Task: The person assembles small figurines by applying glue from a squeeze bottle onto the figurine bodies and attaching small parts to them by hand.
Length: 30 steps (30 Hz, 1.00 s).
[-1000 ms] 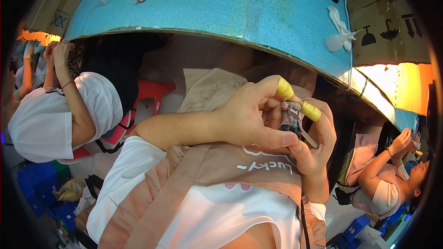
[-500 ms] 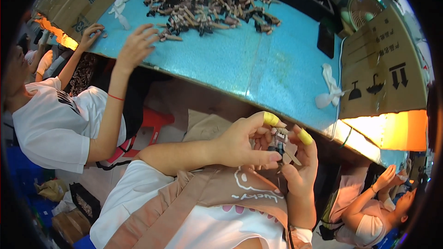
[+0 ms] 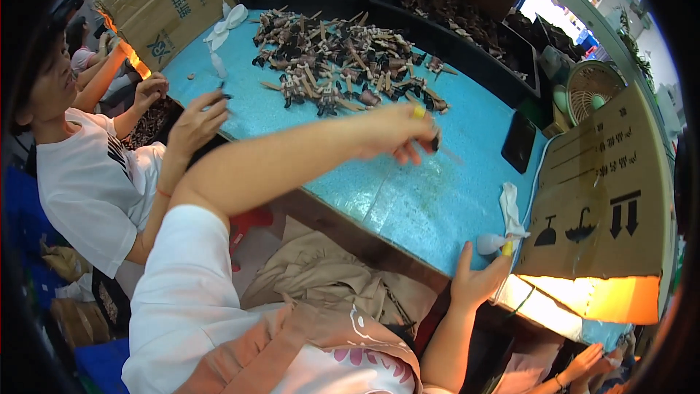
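My left hand (image 3: 397,131), yellow tape on a finger, is stretched out over the blue table beside a pile of small figurines (image 3: 335,58). Its fingers are closed on a small figurine (image 3: 436,140), mostly hidden and blurred; a dark bit pokes out at the fingertips. Low at the table's right front edge is my right hand (image 3: 477,277), thumb and taped finger spread apart. Between and just beyond those two fingertips lies a white squeeze bottle (image 3: 490,244) with a thin nozzle, next to a white cloth (image 3: 510,204). Whether the fingers touch it I cannot tell.
Black bins (image 3: 467,25) of parts line the table's far side. A dark phone (image 3: 519,141) and a cardboard box panel (image 3: 594,190) are at the right, with a glowing lamp (image 3: 590,295) below. A co-worker's hand (image 3: 198,120) holds a small dark piece at the left.
My hands have parted. The left has carried the figurine out from my chest over the table; the right has moved beside the bottle. The view has tilted up, showing more bins.
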Tool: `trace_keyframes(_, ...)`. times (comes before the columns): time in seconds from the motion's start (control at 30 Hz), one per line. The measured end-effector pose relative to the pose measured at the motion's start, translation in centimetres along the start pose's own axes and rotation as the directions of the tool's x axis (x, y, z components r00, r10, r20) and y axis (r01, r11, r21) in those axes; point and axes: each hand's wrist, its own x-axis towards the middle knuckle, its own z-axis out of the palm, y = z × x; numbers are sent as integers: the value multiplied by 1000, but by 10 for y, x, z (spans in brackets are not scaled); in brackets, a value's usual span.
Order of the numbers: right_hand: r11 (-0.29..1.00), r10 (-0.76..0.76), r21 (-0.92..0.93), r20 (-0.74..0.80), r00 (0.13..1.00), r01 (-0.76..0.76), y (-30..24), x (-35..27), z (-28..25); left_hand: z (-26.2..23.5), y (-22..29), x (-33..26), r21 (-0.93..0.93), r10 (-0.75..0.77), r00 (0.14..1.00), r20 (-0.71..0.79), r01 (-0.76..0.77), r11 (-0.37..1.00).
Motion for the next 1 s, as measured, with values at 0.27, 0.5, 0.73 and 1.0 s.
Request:
trace_keyframes(0.27,999,39,-16,35,999,-39,-9,9,2,-63,109,188,446,609,606,-512,-418,791)
trace_keyframes(0.5,998,33,-54,52,998,-30,-5,11,-1,-74,47,193,910,450,849,-277,382,-162)
trace_keyframes(0.73,995,25,-95,88,996,-17,-7,9,-3,-75,52,174,928,265,912,-312,352,-119)
trace_keyframes(1.0,997,51,-65,50,997,-47,-9,12,-6,-86,23,118,961,248,961,-122,176,-212)
